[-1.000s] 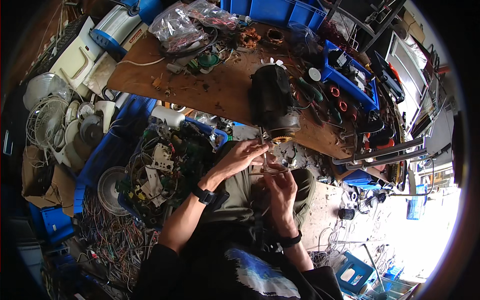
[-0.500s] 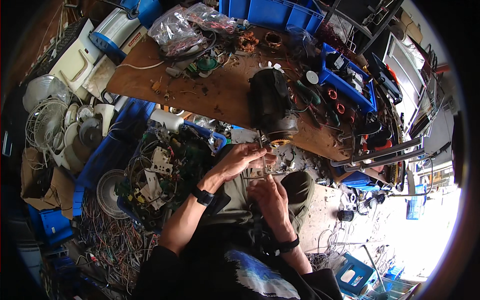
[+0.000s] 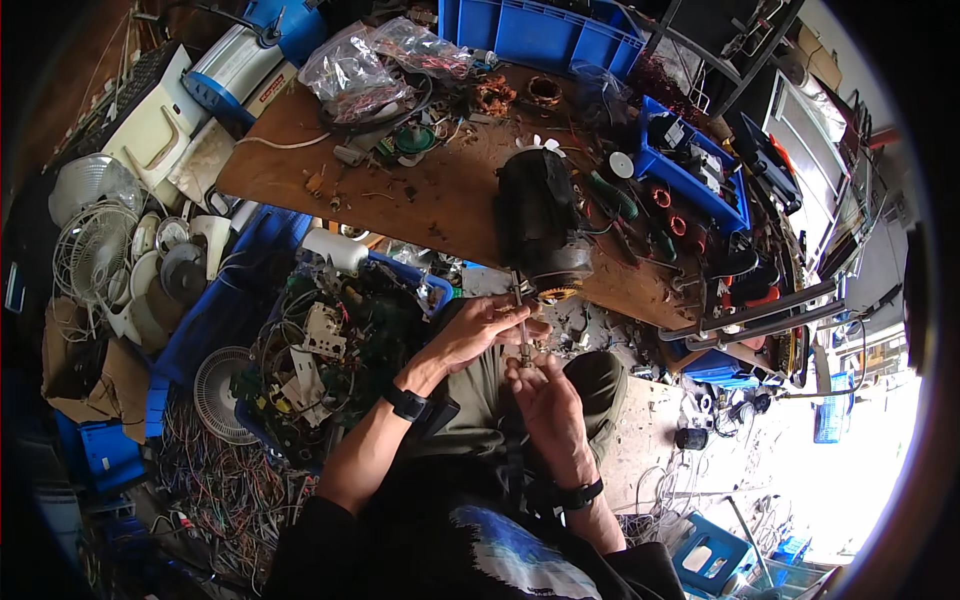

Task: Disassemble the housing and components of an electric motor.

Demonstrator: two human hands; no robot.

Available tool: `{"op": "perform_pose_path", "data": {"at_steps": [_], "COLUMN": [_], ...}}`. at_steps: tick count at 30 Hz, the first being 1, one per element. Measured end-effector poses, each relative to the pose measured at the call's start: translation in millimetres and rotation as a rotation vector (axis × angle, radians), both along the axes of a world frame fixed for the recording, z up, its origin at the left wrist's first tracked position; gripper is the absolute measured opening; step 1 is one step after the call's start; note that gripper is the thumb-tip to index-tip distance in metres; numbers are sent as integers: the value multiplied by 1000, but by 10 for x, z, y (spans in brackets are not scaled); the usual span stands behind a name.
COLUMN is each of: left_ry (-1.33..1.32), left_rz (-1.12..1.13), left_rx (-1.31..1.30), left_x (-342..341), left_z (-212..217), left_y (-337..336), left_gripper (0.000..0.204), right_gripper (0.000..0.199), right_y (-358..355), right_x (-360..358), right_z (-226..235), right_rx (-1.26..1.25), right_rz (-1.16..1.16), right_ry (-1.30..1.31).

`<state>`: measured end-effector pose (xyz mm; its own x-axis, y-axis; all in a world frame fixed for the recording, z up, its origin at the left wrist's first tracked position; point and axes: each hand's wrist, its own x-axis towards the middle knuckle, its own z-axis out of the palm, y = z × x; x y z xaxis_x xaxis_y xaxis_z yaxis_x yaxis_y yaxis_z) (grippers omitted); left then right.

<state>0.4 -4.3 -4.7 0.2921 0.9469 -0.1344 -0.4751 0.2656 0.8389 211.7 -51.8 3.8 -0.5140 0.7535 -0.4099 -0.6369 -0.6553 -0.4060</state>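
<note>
Left grip (image 3: 478,332), right grip (image 3: 553,408) on metal rod (image 3: 517,288) — littered tabletop (image 3: 420,200), sunlit floor (image 3: 650,405).

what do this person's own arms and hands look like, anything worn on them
The left hand and right hand are both bare, with no gloves. A black, watch-like band is worn on the left wrist and a black strap on the right. The forearms are uncovered; the sleeves are black and short.

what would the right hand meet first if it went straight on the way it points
Apart from the rod at its fingertips, the right hand would likely meet the left hand first, at its fingers just ahead; depth is hard to judge.
</note>
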Motion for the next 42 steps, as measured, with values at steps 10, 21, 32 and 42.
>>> {"op": "perform_pose_path", "data": {"at_steps": [10, 21, 32, 42], "left_ry": [-103, 159, 129, -139], "left_rz": [-111, 71, -4, -102], "left_rx": [14, 87, 70, 35], "left_x": [5, 72, 68, 12], "left_z": [-34, 6, 65, -31], "left_y": [-16, 24, 0, -3], "left_gripper": [41, 33, 39, 41], "right_gripper": [34, 44, 45, 21], "right_y": [7, 63, -61, -64], "right_x": [-115, -163, -28, -99], "right_z": [91, 164, 27, 103], "right_rx": [126, 1520, 622, 1002], "right_rz": [-200, -277, -230, -102], "right_ry": [-226, -1467, -774, -1129]}}
